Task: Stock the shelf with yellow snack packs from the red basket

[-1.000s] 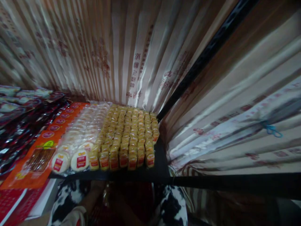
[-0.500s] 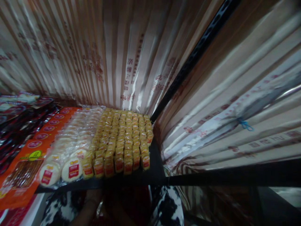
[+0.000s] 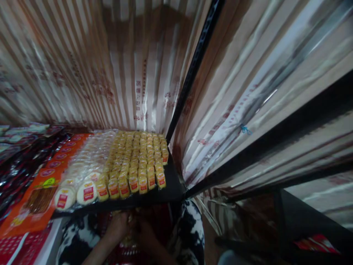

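My left hand [image 3: 120, 223] is low in the view, under the front edge of the black shelf [image 3: 173, 184]. Its fingers are bent together towards something small that I cannot make out. Close beside it is my right hand [image 3: 143, 230], dark, its fingers hidden in shadow. Below and between the hands, yellowish wrapped pieces [image 3: 128, 241] show dimly against a red surface. On the shelf above stand rows of small yellow wrapped packets [image 3: 134, 165] with red labels. Left of them are rows of round white packets [image 3: 88, 192], also red-labelled.
Orange snack bags [image 3: 41, 198] and dark shiny packets [image 3: 24, 173] lie further left. A black upright post [image 3: 190, 81] stands behind the shelf corner, and a black rail [image 3: 264, 136] runs off right. Pleated printed curtains [image 3: 154, 55] hang behind. A red packet [image 3: 317, 243] lies at lower right.
The view has shifted, so the post, rail and packets sit further left. My hands have come up into clearer sight below the shelf edge. The shelf's packet rows look unchanged.
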`<move>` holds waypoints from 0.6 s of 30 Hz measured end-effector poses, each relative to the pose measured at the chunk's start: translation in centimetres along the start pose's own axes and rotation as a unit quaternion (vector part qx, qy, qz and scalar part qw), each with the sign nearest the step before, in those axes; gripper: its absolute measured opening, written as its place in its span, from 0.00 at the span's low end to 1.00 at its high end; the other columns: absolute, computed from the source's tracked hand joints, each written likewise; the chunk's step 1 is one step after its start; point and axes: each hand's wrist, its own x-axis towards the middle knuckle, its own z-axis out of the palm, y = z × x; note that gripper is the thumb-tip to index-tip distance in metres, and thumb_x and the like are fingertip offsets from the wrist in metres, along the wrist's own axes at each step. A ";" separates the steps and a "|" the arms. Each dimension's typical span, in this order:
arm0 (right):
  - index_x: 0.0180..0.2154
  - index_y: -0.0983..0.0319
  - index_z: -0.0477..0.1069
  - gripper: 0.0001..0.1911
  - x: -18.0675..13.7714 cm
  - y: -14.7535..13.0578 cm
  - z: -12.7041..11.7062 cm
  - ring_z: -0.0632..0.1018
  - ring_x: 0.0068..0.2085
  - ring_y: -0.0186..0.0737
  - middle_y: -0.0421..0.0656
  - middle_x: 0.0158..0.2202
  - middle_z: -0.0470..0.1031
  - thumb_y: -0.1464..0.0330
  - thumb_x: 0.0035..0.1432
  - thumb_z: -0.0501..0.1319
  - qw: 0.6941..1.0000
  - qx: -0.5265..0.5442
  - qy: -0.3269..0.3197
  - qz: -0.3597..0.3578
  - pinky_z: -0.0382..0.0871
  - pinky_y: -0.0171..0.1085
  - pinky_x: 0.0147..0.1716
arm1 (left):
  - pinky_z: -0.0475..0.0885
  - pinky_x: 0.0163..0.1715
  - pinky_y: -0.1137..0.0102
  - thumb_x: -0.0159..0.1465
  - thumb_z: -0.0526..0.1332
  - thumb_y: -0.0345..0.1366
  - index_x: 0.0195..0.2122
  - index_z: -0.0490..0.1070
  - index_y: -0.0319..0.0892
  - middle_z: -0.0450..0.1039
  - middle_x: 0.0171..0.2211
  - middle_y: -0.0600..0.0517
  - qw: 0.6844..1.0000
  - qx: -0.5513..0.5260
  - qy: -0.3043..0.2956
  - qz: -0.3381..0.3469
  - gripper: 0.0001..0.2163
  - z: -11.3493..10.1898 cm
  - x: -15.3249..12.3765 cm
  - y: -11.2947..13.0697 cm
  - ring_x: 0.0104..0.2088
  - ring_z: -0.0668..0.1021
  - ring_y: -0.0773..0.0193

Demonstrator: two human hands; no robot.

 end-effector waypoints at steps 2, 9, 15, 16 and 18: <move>0.44 0.62 0.71 0.17 -1.1 -0.5 -1.2 0.77 0.40 0.43 0.44 0.39 0.77 0.72 0.50 0.59 1.000 0.017 0.007 -0.004 0.70 0.38 0.40 | 0.65 0.45 0.70 0.60 0.53 0.37 0.42 0.71 0.40 0.74 0.44 0.45 0.999 -0.039 -0.006 0.024 0.12 -0.8 -0.5 0.9 0.47 0.74 0.58; 0.46 0.62 0.71 0.19 -3.8 -3.7 -6.9 0.76 0.44 0.46 0.47 0.44 0.76 0.64 0.52 0.58 0.997 0.016 0.042 -0.065 0.68 0.42 0.45 | 0.68 0.39 0.70 0.59 0.53 0.40 0.38 0.71 0.40 0.74 0.33 0.51 0.970 -0.188 -0.055 0.145 0.12 -4.2 -1.7 4.0 0.35 0.75 0.62; 0.48 0.61 0.70 0.19 -4.6 -6.2 -10.3 0.77 0.42 0.41 0.43 0.41 0.77 0.60 0.55 0.58 0.987 0.086 0.039 -0.128 0.70 0.39 0.43 | 0.67 0.28 0.73 0.56 0.56 0.38 0.42 0.68 0.39 0.70 0.25 0.55 0.934 -0.313 -0.114 0.127 0.13 -7.1 -2.1 7.0 0.26 0.72 0.67; 0.48 0.60 0.70 0.19 -4.6 -6.6 -10.6 0.77 0.42 0.41 0.43 0.41 0.77 0.60 0.56 0.57 0.986 0.092 0.049 -0.129 0.70 0.39 0.43 | 0.67 0.28 0.73 0.56 0.56 0.37 0.43 0.67 0.38 0.70 0.24 0.56 0.932 -0.322 -0.109 0.122 0.14 -7.6 -2.0 7.5 0.25 0.72 0.68; 0.49 0.60 0.69 0.19 -4.6 -7.3 -11.2 0.77 0.41 0.41 0.42 0.40 0.77 0.61 0.57 0.56 0.986 0.092 0.070 -0.123 0.71 0.39 0.42 | 0.67 0.28 0.73 0.57 0.56 0.36 0.42 0.68 0.38 0.69 0.24 0.56 0.935 -0.316 -0.093 0.130 0.14 -8.5 -1.7 8.3 0.25 0.71 0.68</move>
